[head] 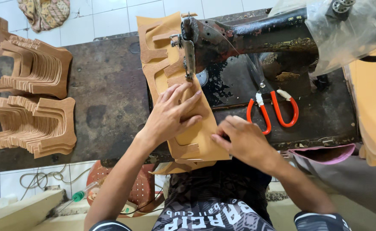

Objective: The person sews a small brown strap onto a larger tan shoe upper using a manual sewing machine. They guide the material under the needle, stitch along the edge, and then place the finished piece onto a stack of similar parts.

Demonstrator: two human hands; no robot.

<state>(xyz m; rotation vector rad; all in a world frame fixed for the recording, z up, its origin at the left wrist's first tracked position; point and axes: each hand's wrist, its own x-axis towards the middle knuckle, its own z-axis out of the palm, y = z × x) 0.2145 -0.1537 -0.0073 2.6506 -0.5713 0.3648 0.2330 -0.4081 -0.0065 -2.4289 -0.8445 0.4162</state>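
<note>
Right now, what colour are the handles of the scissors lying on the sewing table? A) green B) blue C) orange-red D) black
C: the scissors lie on the dark sewing table beside the sewing machine, and their looped handles are plainly orange-red, just past the right hand.

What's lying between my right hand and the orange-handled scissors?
Nothing: the head view shows only bare dark sewing table between the right hand and the scissors.

Even, soft daylight fills the view, brightest on the white floor tiles (111, 17) at eleven o'clock. Shadows stay faint. Glare flashes off the plastic cover (346, 30) at one o'clock; edges bend slightly.
</note>
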